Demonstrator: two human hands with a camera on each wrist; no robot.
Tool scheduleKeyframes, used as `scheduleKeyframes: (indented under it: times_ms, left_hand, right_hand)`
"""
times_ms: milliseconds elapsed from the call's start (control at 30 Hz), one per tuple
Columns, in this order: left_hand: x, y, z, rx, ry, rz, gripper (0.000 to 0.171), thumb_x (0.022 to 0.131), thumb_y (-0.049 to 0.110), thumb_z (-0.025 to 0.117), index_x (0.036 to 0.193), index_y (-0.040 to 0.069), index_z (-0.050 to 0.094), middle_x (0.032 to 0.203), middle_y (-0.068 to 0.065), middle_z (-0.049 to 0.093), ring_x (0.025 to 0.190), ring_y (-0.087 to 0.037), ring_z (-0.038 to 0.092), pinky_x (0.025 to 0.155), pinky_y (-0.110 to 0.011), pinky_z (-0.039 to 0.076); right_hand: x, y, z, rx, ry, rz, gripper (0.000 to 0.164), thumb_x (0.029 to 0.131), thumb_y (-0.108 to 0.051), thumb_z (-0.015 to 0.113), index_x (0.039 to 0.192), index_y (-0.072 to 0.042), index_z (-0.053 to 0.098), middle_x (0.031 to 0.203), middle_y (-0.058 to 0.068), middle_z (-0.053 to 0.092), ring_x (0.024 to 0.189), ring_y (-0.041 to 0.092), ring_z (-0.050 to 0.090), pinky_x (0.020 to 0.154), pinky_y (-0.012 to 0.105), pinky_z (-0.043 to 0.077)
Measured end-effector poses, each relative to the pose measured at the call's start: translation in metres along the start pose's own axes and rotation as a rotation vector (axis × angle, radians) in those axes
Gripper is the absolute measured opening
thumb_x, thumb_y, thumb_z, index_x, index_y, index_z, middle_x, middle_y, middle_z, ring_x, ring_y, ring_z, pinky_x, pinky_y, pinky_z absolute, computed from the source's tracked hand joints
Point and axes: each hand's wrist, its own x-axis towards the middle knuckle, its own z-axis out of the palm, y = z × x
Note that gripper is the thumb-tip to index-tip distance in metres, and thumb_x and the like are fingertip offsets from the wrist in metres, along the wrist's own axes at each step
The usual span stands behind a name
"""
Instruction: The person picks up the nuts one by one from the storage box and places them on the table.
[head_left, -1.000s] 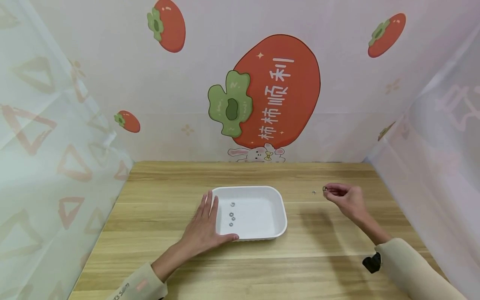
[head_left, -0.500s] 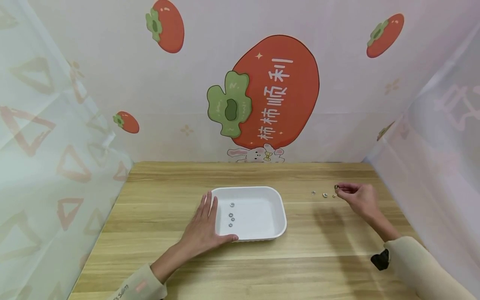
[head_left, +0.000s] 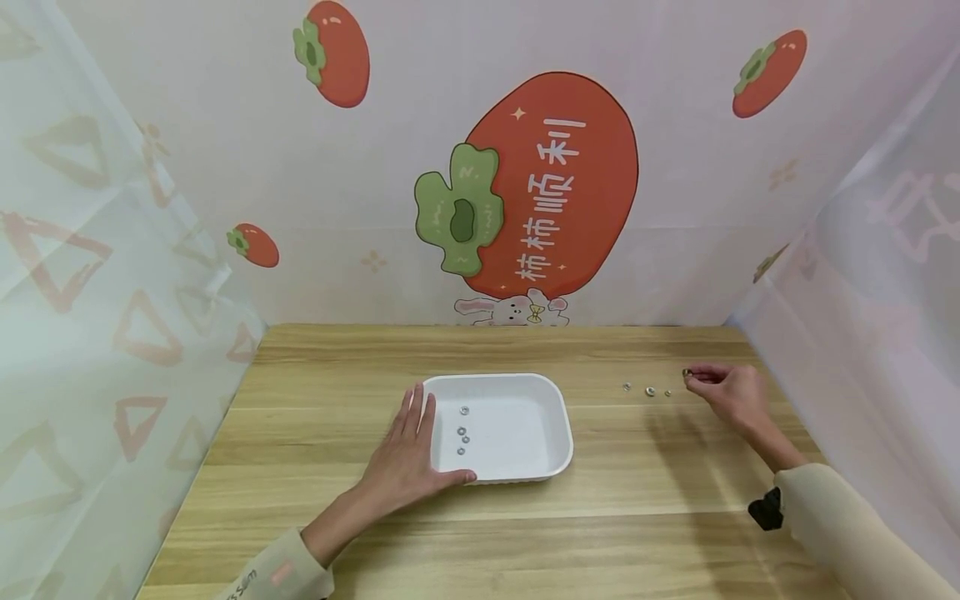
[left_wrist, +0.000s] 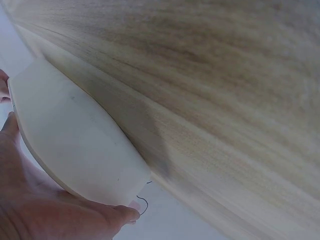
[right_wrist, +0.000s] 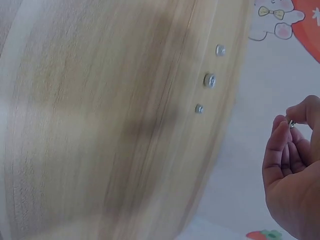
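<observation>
A white tray (head_left: pixel 517 433) sits mid-table with several small metal nuts (head_left: pixel 462 431) inside, toward its left end. My left hand (head_left: pixel 405 454) lies along the tray's left side, fingers straight over the rim and thumb stretched along the front edge. In the left wrist view the fingers and thumb of the left hand (left_wrist: pixel 55 210) span the tray's outer wall (left_wrist: pixel 75 135). To the right of the tray, my right hand (head_left: pixel 731 396) pinches a small nut (right_wrist: pixel 292 123) between thumb and fingertips, above the table.
Three loose nuts lie in a row on the wooden table (head_left: pixel 525 533) left of the right hand: one nearest the tray (head_left: pixel 627 387), a larger middle nut (head_left: pixel 650 392) and a tiny one (head_left: pixel 668 393). Printed sheets (head_left: pixel 360 167) enclose the table's back and sides.
My right hand has moved right, still pinching a nut; the larger and tiny nuts on the table, hidden behind it earlier, now show. The left hand and tray have stayed put.
</observation>
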Motion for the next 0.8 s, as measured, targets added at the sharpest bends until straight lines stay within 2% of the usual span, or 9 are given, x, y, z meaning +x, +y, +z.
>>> scheduleKeyframes:
  times_ms: [433, 533, 667, 800]
  left_hand:
    - [-0.001, 0.0, -0.002, -0.011, -0.005, -0.006, 0.137, 0.077, 0.079, 0.076, 0.166, -0.006, 0.016, 0.176, -0.025, 0.002, 0.163, -0.042, 0.004, 0.128, -0.057, 0.025]
    - [-0.001, 0.001, -0.002, -0.013, -0.002, -0.006, 0.137, 0.077, 0.078, 0.077, 0.166, -0.006, 0.017, 0.176, -0.025, 0.003, 0.163, -0.042, 0.004, 0.128, -0.057, 0.024]
    - [-0.001, 0.001, -0.002, -0.007, -0.001, -0.004, 0.137, 0.077, 0.079, 0.076, 0.166, -0.006, 0.017, 0.176, -0.025, 0.003, 0.163, -0.042, 0.004, 0.128, -0.057, 0.024]
    - [-0.001, 0.001, -0.001, -0.002, -0.001, -0.004, 0.137, 0.077, 0.079, 0.076, 0.166, -0.006, 0.017, 0.176, -0.025, 0.003, 0.163, -0.042, 0.004, 0.128, -0.057, 0.025]
  right_hand:
    - [0.01, 0.029, 0.001, -0.13, 0.017, -0.019, 0.02, 0.087, -0.006, 0.075, 0.1, 0.009, 0.08, 0.088, 0.022, 0.079, 0.063, -0.008, 0.058, 0.051, 0.015, 0.046]
    - [0.011, 0.032, 0.001, -0.155, 0.007, -0.033, 0.018, 0.087, -0.005, 0.076, 0.098, 0.008, 0.08, 0.088, 0.022, 0.079, 0.065, 0.0, 0.063, 0.052, 0.015, 0.047]
    - [0.012, 0.036, 0.001, -0.176, -0.028, -0.047, 0.016, 0.086, -0.003, 0.078, 0.096, 0.009, 0.08, 0.088, 0.023, 0.079, 0.068, 0.019, 0.073, 0.054, 0.017, 0.049]
    - [0.015, 0.042, 0.001, -0.208, -0.072, -0.049, 0.016, 0.086, -0.004, 0.079, 0.094, 0.01, 0.08, 0.086, 0.023, 0.078, 0.072, 0.032, 0.076, 0.057, 0.021, 0.051]
